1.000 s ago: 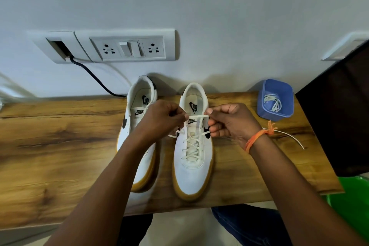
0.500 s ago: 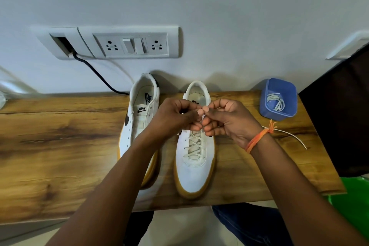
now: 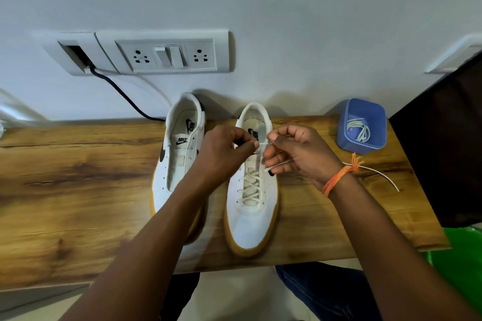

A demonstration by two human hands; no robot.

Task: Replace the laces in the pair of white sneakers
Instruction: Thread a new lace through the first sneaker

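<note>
I note both hands have drawn slightly apart since half a second ago. My left hand (image 3: 224, 148) and right hand (image 3: 300, 151) each pinch the lace (image 3: 261, 143) in curled fingers above the right sneaker (image 3: 251, 216) on the bench (image 3: 78, 190).

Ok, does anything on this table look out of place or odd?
Only small things. A loose lace trails across the table behind the right wrist. The left sneaker has no lace, while both hands pinch the lace at the right sneaker. Nothing looks spilled or damaged.
</note>
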